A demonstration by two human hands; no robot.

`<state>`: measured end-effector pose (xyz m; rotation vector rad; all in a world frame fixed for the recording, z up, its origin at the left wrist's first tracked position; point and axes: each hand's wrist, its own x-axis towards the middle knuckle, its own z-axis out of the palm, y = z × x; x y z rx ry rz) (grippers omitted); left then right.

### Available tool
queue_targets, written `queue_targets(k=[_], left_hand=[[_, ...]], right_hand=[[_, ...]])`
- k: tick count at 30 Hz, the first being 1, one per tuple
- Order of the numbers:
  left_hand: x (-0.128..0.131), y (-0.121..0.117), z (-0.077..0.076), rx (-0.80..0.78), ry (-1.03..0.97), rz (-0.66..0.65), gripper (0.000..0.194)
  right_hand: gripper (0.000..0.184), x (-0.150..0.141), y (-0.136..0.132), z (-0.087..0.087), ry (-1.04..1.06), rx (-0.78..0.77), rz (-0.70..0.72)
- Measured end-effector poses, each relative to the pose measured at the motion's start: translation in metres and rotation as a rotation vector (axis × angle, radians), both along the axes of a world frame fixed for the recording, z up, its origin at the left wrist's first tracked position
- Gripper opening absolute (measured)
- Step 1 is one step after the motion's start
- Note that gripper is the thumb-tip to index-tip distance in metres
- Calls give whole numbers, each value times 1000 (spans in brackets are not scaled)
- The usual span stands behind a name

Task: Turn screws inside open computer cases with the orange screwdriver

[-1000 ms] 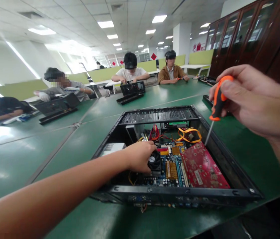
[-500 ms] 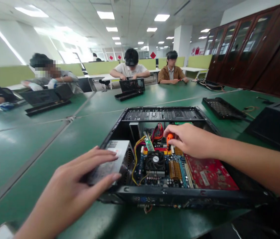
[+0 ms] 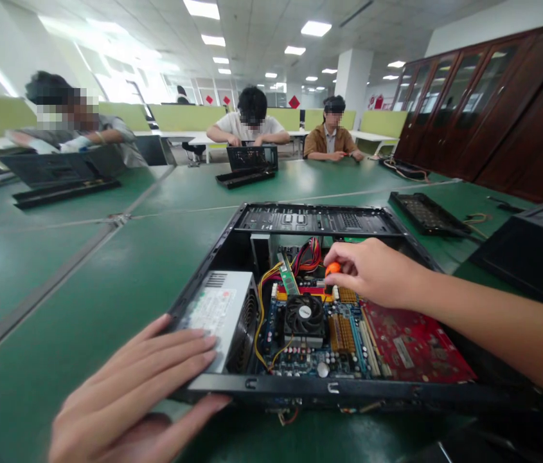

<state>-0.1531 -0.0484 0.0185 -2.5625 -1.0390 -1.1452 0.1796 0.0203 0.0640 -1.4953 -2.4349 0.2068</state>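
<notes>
An open black computer case (image 3: pixel 319 222) lies on the green table (image 3: pixel 83 289). Inside are a blue motherboard (image 3: pixel 343 341) with a black fan (image 3: pixel 304 314), a red expansion card (image 3: pixel 410 347), and a silver power supply (image 3: pixel 216 312). My left hand (image 3: pixel 136 386) lies flat with fingers stretched over the power supply and the case's near left corner. My right hand (image 3: pixel 372 270) is closed round an orange-handled screwdriver (image 3: pixel 331 269), held upright over the motherboard behind the fan. The screwdriver's tip is hidden.
Three people sit at the far side of the table with other black cases (image 3: pixel 252 164). A black side panel (image 3: pixel 428 213) and another black case (image 3: pixel 536 247) lie to the right. Dark wooden cabinets (image 3: pixel 493 96) line the right wall.
My left hand left the fan and now rests flat on the power supply and case corner. My right hand came down from the upper right with the screwdriver into the case.
</notes>
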Motion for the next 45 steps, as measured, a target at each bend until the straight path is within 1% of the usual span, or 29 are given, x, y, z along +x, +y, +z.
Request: queue_targets(k=[2,3,4,6,8,10,13,15,18,20,23,26,28,30,32,34,36,39,40,42,45], left_hand=[[0,0,0,9,-2,4,47],[0,0,-1,12,-8,4,47],[0,0,0,9,-10,3,47],[0,0,0,-12,-2,3,48],[0,0,0,-28,9,8,51],[0,-1,1,-27,12,10,51],[2,-1,2,-10,-2,10,46],[3,-1,1,0,-13,9,42],[2,2,0,65,-16,-27,37],[1,4,0,110,-2,-61,34],[0,4,0,123,13,-78,34],[0,4,0,127,15,-78,34],[1,4,0,127,18,-76,33],[1,4,0,124,10,-71,33],[1,3,-1,115,2,-66,34],[1,2,-2,108,-1,-59,35],[0,1,-3,101,-9,-48,37],[-1,-1,-5,96,-28,-39,38],[-1,-1,-6,95,-31,-40,38],[0,-2,-6,89,-32,-44,36],[1,-3,-6,88,-52,-49,35]], right_hand=[[29,-1,1,-2,-69,54,-53],[30,-1,1,-2,-100,75,-55],[27,0,1,-3,-116,82,-30],[19,2,0,-3,-101,68,68],[27,6,-4,0,-66,43,140],[31,12,-11,5,-33,43,127],[31,16,-25,13,-11,57,90],[30,15,-33,14,-24,28,106],[32,9,-38,9,-47,-27,146],[33,6,-38,5,-47,-38,156],[34,3,-35,1,-36,-43,159],[33,3,-33,-1,-48,-20,154],[29,2,-34,-4,-104,21,132],[30,2,-35,-7,-172,57,111],[29,2,-38,-7,-187,64,134],[26,3,-41,-3,-157,40,201],[30,3,-43,7,-126,21,241],[29,-3,-44,27,-68,79,194],[28,-8,-44,34,-44,112,185],[26,-20,-43,45,-16,163,210],[24,-43,-39,52,13,188,254]])
